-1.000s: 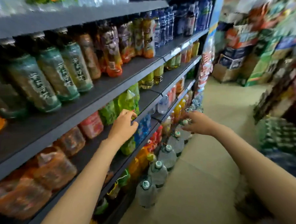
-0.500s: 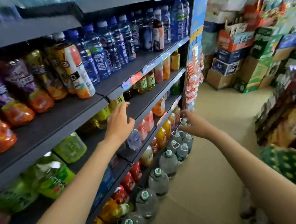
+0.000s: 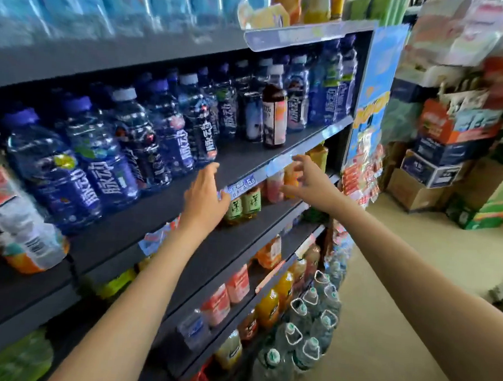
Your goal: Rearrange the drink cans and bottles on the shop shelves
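Dark shop shelving (image 3: 240, 160) fills the left of the view, with a pale floor and stacked cartons (image 3: 438, 159) at the far end of the aisle. Nearest the camera, large water jugs (image 3: 304, 333) are lined up on the floor against the bottom shelf, and orange and pink drinks are ranged on the lower boards. Further up, the left hand (image 3: 205, 195) is held at the front lip of the blue-bottle shelf, just over the price strip (image 3: 240, 188); its fingers are loosely spread and nothing is gripped. The right hand (image 3: 306, 178) is reached further along the same edge, fingers fanned and empty, in front of a pink bottle (image 3: 274, 185) on the board below. Blue-labelled bottles (image 3: 106, 165) are crowded along the upper board; among them, deeper in, a dark bottle with a pale label (image 3: 274, 115) stands apart from its neighbours in colour.

A reach is judged to be in hand, with nothing yet taken. The odd dark bottle is a likely target, though this cannot be told for certain. For the next move, one hand would need to be carried past the shelf lip and closed around a single bottle without the neighbours being knocked.
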